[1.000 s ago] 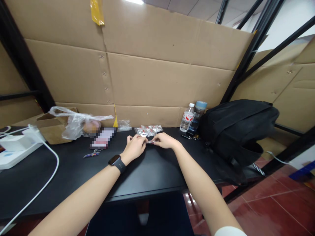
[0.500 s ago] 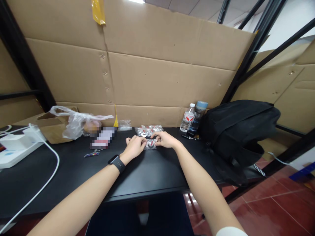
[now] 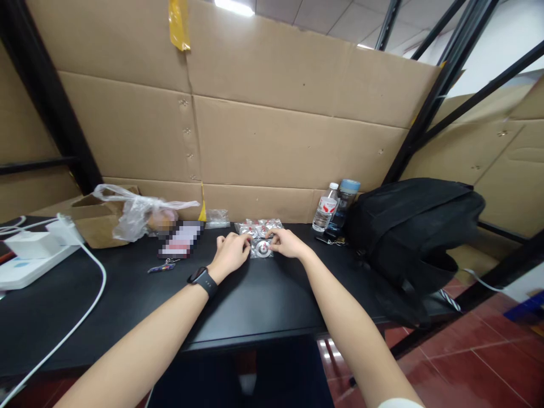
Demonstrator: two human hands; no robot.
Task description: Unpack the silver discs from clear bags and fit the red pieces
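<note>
Both my hands meet at the back middle of the black table (image 3: 127,294). My left hand (image 3: 230,254), with a dark watch (image 3: 203,280) on its wrist, has its fingers curled and pinches the left edge of a small clear packet (image 3: 262,249) holding a silver ring-shaped part with red. My right hand (image 3: 286,242) pinches the packet's right edge. The packet lies flat on the table between them. Just behind it lies a heap of several similar clear packets (image 3: 259,228).
A black backpack (image 3: 408,226) fills the table's right end, with two bottles (image 3: 335,205) beside it. On the left are a brown paper bag (image 3: 91,224), a clear plastic bag (image 3: 140,212), a small keychain (image 3: 161,266), a white power strip (image 3: 25,258) with a cable (image 3: 91,303). A cardboard wall (image 3: 276,141) stands behind.
The small packet, held edge-on between my fingertips a second ago, now lies flat on the table near the heap. Both hands have shifted slightly farther back with it.
</note>
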